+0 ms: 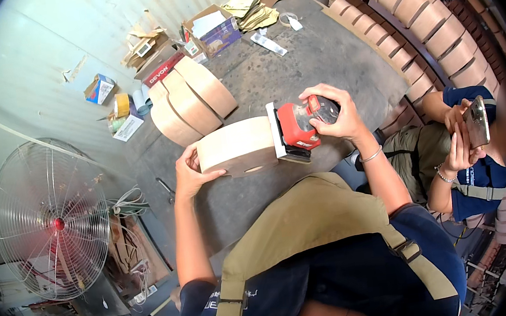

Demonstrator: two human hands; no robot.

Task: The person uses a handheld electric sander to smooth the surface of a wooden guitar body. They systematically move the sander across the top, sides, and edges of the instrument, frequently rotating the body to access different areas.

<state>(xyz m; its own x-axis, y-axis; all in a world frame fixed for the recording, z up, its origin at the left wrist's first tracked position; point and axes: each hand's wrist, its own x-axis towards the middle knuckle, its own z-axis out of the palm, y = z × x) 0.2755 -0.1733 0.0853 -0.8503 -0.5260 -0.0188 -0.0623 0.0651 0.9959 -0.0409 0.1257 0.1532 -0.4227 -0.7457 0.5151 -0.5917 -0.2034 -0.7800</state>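
A small pale wooden guitar body (235, 141) stands on its side on the dark worktop, a bit of its sound hole showing at the near face. My left hand (192, 172) is closed round its left end, the thumb along the near face. In my right hand (338, 114) is a red and black electric sander (299, 126), fingers curled over its top. The sander's flat pad is turned up on edge against the right end of the guitar body. Whether the pad is spinning or still cannot be told.
More guitar bodies (193, 99) stand just beyond on the worktop (317, 63). Boxes (213, 31) and sandpaper sheets (252, 11) line the back. A large fan (54, 221) is at left. At right, a person holds a phone (477, 122) near stacked guitar bodies (424, 20).
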